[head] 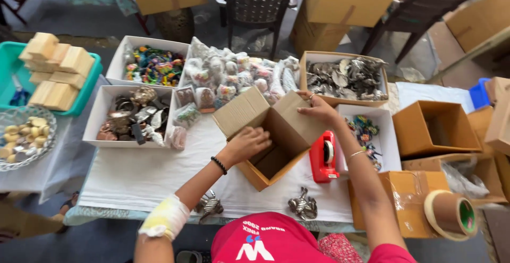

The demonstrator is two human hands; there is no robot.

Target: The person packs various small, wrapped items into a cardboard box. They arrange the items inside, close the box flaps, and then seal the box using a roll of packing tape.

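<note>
1. An open cardboard box (271,146) sat tilted on the white cloth (143,175) at the table's middle, its flaps spread.
2. The left hand (248,143) reached into the box, fingers curled loosely over the inner wall, gripping nothing visible.
3. The right hand (319,109) pressed a rear flap, fingers closed on its edge.
4. A red tape dispenser (324,158) stood just right of the box; two metal figures (303,205) lay near the front edge.
5. White trays (101,117) of trinkets, wooden blocks (53,69) and more cartons ringed the table; chairs (257,2) stood behind.
</note>
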